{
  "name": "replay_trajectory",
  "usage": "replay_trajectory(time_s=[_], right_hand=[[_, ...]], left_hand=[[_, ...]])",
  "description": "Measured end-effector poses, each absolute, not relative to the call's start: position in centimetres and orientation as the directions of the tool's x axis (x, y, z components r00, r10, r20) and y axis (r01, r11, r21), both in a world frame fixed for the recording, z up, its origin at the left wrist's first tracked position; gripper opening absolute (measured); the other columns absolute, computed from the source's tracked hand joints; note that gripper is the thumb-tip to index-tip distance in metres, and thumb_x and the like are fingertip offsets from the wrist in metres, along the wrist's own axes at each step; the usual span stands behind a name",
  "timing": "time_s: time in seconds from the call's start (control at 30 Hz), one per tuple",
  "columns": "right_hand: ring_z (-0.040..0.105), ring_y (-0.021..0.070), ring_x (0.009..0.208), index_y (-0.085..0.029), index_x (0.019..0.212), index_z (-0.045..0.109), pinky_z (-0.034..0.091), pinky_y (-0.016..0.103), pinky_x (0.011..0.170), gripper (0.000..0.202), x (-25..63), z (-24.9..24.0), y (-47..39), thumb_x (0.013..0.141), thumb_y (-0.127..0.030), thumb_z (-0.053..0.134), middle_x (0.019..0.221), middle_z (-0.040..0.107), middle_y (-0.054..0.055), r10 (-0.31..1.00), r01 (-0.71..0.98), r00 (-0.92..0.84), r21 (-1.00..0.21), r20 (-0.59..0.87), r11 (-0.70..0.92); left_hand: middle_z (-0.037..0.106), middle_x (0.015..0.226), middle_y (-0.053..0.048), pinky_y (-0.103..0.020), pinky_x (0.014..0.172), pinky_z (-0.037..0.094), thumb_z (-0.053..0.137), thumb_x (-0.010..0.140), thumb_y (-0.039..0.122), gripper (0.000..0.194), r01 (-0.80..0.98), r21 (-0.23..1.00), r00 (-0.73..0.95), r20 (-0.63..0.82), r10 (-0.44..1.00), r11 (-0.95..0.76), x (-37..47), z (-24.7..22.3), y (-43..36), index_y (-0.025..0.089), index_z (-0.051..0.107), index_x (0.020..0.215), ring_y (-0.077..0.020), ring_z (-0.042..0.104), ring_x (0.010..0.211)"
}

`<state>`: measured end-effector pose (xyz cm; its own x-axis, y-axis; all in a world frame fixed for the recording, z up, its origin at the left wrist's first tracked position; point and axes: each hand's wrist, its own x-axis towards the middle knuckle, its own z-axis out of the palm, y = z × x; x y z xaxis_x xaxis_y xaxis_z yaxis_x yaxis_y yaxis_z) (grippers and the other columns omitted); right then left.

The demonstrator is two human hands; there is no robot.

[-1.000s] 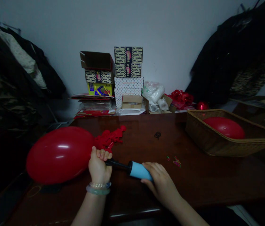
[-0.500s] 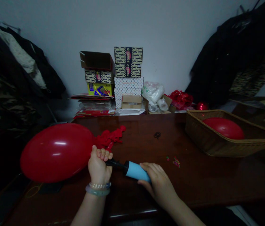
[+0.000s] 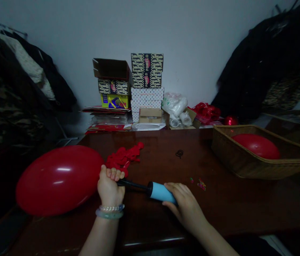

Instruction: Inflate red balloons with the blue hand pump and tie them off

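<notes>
A large inflated red balloon (image 3: 59, 181) extends to the left from my left hand (image 3: 111, 185), which is closed around its neck and the black nozzle end of a hand pump. The pump's light blue barrel (image 3: 162, 192) is gripped by my right hand (image 3: 183, 202), with a stretch of black rod showing between the two hands. Just behind my left hand lies a pile of flat red balloons (image 3: 124, 156) on the brown table (image 3: 155, 149).
A wicker basket (image 3: 245, 167) holding another red balloon (image 3: 256, 145) stands at the right. Small coloured bands (image 3: 201, 184) and black bands (image 3: 179, 153) lie on the table. Stacked boxes (image 3: 147, 71) and plastic bags (image 3: 175, 105) are at the back; clothes hang on both sides.
The blue barrel and my right hand have moved right, away from my left hand, exposing more black rod. The balloon has shifted slightly left and down.
</notes>
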<state>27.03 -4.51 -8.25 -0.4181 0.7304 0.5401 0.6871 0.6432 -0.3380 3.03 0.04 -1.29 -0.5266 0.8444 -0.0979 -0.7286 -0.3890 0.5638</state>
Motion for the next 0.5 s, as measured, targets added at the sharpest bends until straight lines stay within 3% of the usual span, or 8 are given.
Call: replay_trajectory(time_s=[0.5], right_hand=[[0.058,0.0276,0.105,-0.017,0.125,0.050,0.047,0.045,0.089,0.043,24.0,-7.6,-6.0,0.087,-0.034,0.062,0.118,0.062,0.013,0.753,0.692,-0.383,-0.373,0.536,0.618]], left_hand=[[0.025,0.045,0.008,-0.021,0.041,0.028,0.056,0.087,0.030,0.043,-0.761,0.574,-0.426,-0.091,0.900,-0.302,4.7,-2.2,-0.6,0.019,0.028,0.056,-0.0063,0.023,0.038]])
